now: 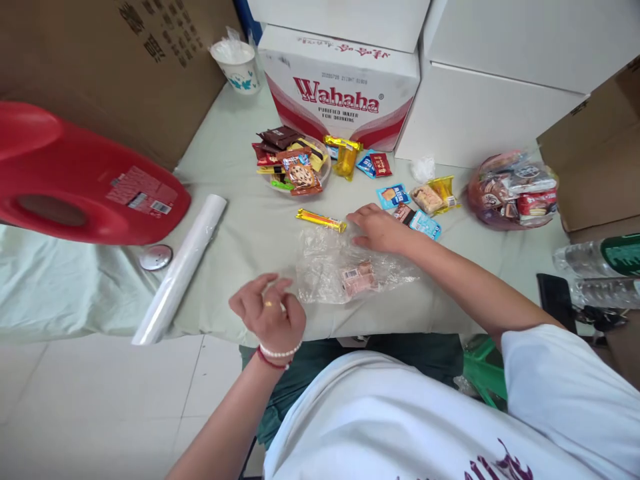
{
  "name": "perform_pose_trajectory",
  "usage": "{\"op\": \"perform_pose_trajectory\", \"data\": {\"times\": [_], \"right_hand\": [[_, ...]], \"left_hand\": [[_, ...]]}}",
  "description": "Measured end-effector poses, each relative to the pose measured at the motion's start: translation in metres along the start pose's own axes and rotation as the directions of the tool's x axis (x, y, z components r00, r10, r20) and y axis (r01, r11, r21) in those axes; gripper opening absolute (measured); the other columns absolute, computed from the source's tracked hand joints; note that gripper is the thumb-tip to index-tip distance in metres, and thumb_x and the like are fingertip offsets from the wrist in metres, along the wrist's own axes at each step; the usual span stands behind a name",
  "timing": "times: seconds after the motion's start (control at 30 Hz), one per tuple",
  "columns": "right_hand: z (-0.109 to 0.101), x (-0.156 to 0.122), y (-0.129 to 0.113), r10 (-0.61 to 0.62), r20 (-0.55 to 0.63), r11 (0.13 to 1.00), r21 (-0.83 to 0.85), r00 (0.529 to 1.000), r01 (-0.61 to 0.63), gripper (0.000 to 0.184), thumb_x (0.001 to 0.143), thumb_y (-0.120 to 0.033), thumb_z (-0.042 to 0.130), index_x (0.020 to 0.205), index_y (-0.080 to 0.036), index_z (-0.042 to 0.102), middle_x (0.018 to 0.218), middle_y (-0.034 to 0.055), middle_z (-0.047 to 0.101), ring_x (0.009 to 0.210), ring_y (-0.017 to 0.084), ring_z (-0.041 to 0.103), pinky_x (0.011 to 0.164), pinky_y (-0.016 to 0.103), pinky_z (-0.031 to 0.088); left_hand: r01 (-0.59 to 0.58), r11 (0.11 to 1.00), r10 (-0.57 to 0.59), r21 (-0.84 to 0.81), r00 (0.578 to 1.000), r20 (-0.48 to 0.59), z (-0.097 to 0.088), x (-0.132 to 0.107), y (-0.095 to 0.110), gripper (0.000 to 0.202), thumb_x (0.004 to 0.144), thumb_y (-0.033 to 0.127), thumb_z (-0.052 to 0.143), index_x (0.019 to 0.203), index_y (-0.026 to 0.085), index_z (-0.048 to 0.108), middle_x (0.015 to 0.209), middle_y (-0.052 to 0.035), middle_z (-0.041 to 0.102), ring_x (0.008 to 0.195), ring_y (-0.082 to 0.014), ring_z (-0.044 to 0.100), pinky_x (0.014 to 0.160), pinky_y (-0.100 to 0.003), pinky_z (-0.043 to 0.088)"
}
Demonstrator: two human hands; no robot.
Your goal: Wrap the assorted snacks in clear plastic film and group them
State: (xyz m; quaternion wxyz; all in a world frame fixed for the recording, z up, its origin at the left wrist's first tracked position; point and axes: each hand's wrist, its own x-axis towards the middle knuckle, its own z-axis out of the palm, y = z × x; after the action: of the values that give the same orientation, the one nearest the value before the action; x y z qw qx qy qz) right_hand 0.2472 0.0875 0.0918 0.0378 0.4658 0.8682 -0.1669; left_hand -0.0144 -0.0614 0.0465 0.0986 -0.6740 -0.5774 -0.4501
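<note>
A clear plastic bag (pixel 317 273) lies flattened near the table's front edge, with a pink-wrapped snack (pixel 359 279) in or under its film. My right hand (pixel 377 230) reaches over the bag's far edge, its fingers apart and pointing left. Just beyond those fingertips lies a yellow snack stick (pixel 321 220). At the bag's left side, my left hand (pixel 270 308) is raised with curled fingers; whether they pinch the film is hard to make out. Loose snacks, including a blue packet (pixel 393 196) and a yellow-clear wrapped pastry (pixel 434 197), lie behind my right forearm.
A bowl of snacks (pixel 323 167) stands by a Wahaha carton (pixel 345 93). Another filled bowl (pixel 480 200) is at right, near plastic bottles (pixel 580 257). On the left are a red jug (pixel 85 180), a white roll (pixel 183 267) and a paper cup (pixel 240 70).
</note>
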Motion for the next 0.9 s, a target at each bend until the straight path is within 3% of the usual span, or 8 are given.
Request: {"op": "perform_pose_trajectory", "data": {"times": [0.07, 0.17, 0.3, 0.47, 0.67, 0.77, 0.83, 0.9], "right_hand": [[0.008, 0.012, -0.005, 0.001, 0.033, 1.000, -0.022, 0.999, 0.000, 0.063, 0.091, -0.043, 0.076, 0.143, -0.011, 0.059, 0.127, 0.0204, 0.067, 0.125, 0.036, 0.054, 0.102, 0.041, 0.043], [0.012, 0.018, -0.010, 0.039, 0.053, 0.999, -0.022, 0.998, -0.038, 0.055, 0.089, -0.038, 0.078, 0.135, -0.011, 0.065, 0.114, 0.0198, 0.071, 0.116, 0.034, 0.059, 0.096, 0.038, 0.043], [0.004, 0.013, -0.013, 0.001, 0.136, 0.992, 0.125, 0.991, -0.018, 0.023, 0.097, -0.018, 0.063, 0.116, -0.014, 0.076, 0.107, 0.0107, 0.076, 0.100, 0.022, 0.065, 0.085, 0.028, 0.042], [-0.007, -0.025, -0.027, -0.088, 0.037, 0.994, 0.063, 0.995, 0.085, 0.025, 0.103, -0.020, 0.054, 0.113, -0.019, 0.077, 0.106, 0.0073, 0.073, 0.091, 0.019, 0.065, 0.075, 0.027, 0.037], [0.031, -0.090, -0.051, -0.190, 0.096, 0.977, -0.083, 0.977, 0.198, 0.036, 0.106, -0.018, 0.050, 0.134, -0.027, 0.070, 0.108, 0.0101, 0.068, 0.097, 0.022, 0.062, 0.070, 0.030, 0.038], [0.058, -0.104, -0.056, -0.217, 0.103, 0.967, -0.110, 0.971, 0.228, 0.049, 0.104, -0.012, 0.048, 0.148, -0.030, 0.061, 0.113, 0.0109, 0.066, 0.104, 0.025, 0.060, 0.077, 0.031, 0.043], [0.070, -0.106, -0.058, -0.230, 0.095, 0.963, -0.120, 0.968, 0.241, 0.052, 0.104, -0.011, 0.047, 0.152, -0.028, 0.057, 0.113, 0.0117, 0.065, 0.107, 0.026, 0.060, 0.082, 0.033, 0.046], [0.074, -0.106, -0.060, -0.233, 0.095, 0.961, -0.130, 0.968, 0.244, 0.055, 0.104, -0.009, 0.047, 0.155, -0.027, 0.054, 0.112, 0.0116, 0.065, 0.109, 0.026, 0.059, 0.086, 0.034, 0.047]], "left_hand": [[-0.231, 0.970, 0.234, -0.080, 0.971, 0.041, -0.016, -0.005, 0.017, 0.033, 0.081, 0.007, 0.060, 0.104, 0.026, 0.075, 0.100, -0.0062, 0.076, 0.096, -0.0241, 0.061, 0.089, -0.041, 0.041], [-0.396, 0.899, 0.435, -0.187, 0.855, 0.282, -0.018, -0.011, 0.040, 0.045, 0.084, 0.007, 0.059, 0.121, 0.028, 0.074, 0.109, -0.0013, 0.081, 0.098, -0.0221, 0.061, 0.085, -0.039, 0.038], [-0.403, 0.901, 0.420, -0.162, 0.713, 0.561, 0.008, -0.013, 0.048, 0.055, 0.088, 0.004, 0.055, 0.137, 0.026, 0.069, 0.141, 0.0009, 0.073, 0.105, -0.0229, 0.061, 0.081, -0.041, 0.037], [-0.269, 0.957, 0.258, -0.112, 0.607, 0.752, 0.025, -0.012, 0.050, 0.057, 0.094, 0.008, 0.049, 0.144, 0.029, 0.065, 0.152, -0.0014, 0.064, 0.103, -0.0265, 0.060, 0.080, -0.046, 0.040], [-0.055, 0.989, 0.139, -0.136, 0.649, 0.748, 0.025, -0.024, 0.048, 0.038, 0.092, 0.014, 0.054, 0.119, 0.027, 0.078, 0.123, -0.0090, 0.079, 0.108, -0.0306, 0.062, 0.086, -0.050, 0.045], [0.118, 0.962, 0.073, -0.246, 0.759, 0.647, 0.022, -0.037, 0.029, 0.030, 0.090, 0.014, 0.052, 0.098, 0.026, 0.078, 0.109, -0.0069, 0.080, 0.112, -0.0278, 0.063, 0.094, -0.049, 0.048], [0.298, 0.923, -0.140, -0.243, 0.849, 0.510, 0.020, -0.041, 0.011, 0.032, 0.093, 0.015, 0.045, 0.098, 0.024, 0.075, 0.111, -0.0071, 0.078, 0.112, -0.0248, 0.064, 0.100, -0.047, 0.050], [0.462, 0.879, -0.393, -0.118, 0.842, 0.370, 0.020, -0.038, -0.006, 0.036, 0.099, 0.020, 0.036, 0.105, 0.021, 0.071, 0.118, -0.0107, 0.074, 0.116, -0.0257, 0.063, 0.105, -0.050, 0.049]]}}
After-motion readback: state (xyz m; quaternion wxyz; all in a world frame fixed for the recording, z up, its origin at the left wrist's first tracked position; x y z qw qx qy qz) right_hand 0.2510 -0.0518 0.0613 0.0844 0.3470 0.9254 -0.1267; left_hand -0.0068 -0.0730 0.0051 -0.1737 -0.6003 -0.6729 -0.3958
